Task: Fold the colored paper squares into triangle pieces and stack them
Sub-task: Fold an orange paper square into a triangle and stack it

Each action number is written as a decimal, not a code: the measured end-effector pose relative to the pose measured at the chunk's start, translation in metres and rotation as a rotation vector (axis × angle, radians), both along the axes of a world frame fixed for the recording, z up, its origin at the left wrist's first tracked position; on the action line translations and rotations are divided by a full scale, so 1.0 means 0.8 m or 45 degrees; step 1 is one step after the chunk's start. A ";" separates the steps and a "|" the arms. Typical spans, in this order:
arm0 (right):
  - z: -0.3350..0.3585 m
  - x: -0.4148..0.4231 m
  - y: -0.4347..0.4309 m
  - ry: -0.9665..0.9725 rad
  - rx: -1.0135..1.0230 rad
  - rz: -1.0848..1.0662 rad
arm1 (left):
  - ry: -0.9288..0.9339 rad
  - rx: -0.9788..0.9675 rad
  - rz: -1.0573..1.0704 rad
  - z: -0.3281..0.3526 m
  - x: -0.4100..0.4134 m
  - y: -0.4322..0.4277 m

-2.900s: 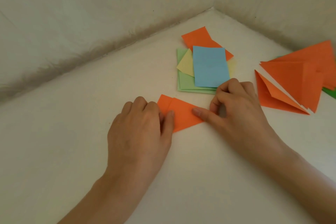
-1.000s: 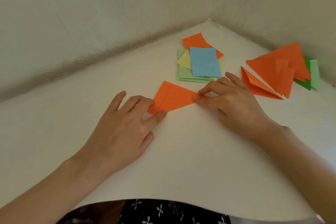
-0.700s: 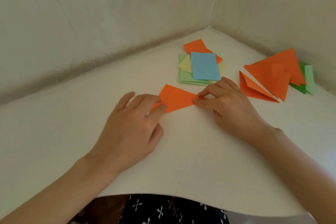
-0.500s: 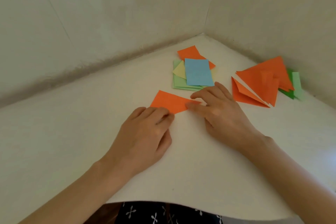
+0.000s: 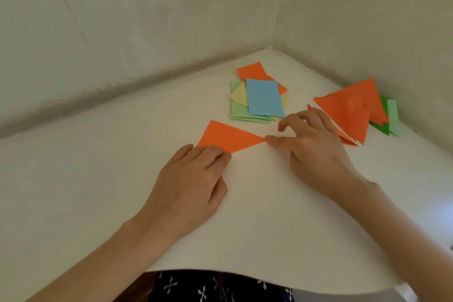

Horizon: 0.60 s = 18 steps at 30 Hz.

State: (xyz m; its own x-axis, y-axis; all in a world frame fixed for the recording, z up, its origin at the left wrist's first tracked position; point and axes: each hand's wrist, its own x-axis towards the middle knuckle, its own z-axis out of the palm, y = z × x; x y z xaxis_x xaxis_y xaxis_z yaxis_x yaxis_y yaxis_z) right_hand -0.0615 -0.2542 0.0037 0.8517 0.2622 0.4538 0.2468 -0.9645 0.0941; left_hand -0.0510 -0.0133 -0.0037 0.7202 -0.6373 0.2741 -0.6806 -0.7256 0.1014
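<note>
— Position and heading of the work piece?

— I log one orange triangle (image 5: 228,136), flat on the white table (image 5: 245,216). Its long axis runs left to right, with the sharp tip pointing right. The left hand (image 5: 193,179) presses the near left corner with flat fingers. The right hand (image 5: 311,144) touches the tip with one fingertip, the other fingers loosely bent and gripping nothing.

— Counts?

— Behind it, one blue sheet (image 5: 264,98) tops a loose pile (image 5: 239,113) showing one yellow, orange and several light green sheets. To the right lie folded orange triangles (image 5: 350,110); I cannot tell how many.
</note>
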 end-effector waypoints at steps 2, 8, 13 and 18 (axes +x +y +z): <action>0.005 0.003 0.009 0.050 0.008 0.068 | -0.003 0.026 0.010 0.001 0.000 0.000; -0.005 -0.002 0.030 0.233 -0.005 0.226 | -0.086 0.094 0.041 0.006 0.001 0.005; -0.003 -0.026 0.038 0.201 -0.004 0.112 | -0.108 0.066 0.168 0.005 -0.002 0.013; 0.000 -0.056 0.071 0.222 0.057 -0.027 | -0.097 -0.021 0.305 0.003 -0.004 0.018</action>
State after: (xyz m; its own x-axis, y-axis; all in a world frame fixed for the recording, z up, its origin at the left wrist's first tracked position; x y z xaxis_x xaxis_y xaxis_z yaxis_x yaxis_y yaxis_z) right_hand -0.1061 -0.1975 0.0039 0.9237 0.2259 0.3094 0.2349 -0.9720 0.0081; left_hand -0.0541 0.0015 -0.0012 0.8271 -0.4458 0.3423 -0.4954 -0.8659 0.0694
